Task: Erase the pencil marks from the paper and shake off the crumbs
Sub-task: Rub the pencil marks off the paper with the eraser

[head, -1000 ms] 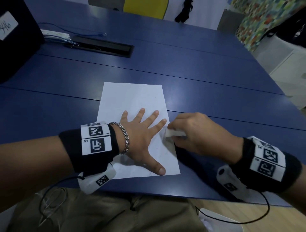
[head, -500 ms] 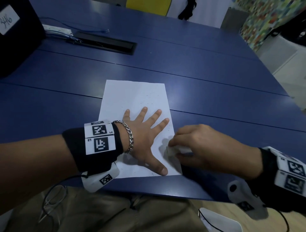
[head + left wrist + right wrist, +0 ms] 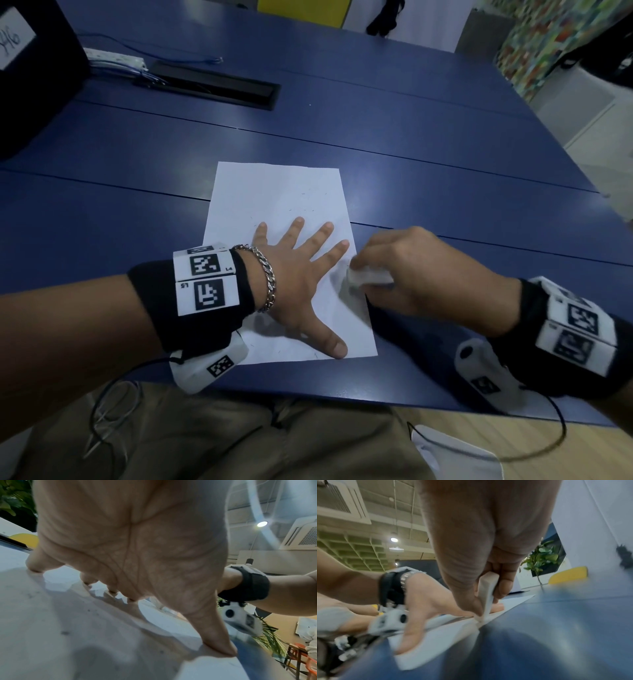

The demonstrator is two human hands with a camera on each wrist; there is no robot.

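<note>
On paper (image 3: 274, 192): left hand (image 3: 294, 284) flat, splayed; right hand (image 3: 411, 274) pinches eraser (image 3: 363, 277).

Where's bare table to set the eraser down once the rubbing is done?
Bare blue table lies right of the paper, beyond the right hand that pinches the eraser. More lies between the paper's far edge and the black slot. The paper's near half is crowded: the left hand presses it flat.

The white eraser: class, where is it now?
Head view: the white block eraser is pinched in the right hand, at the white paper sheet's right edge.
</note>
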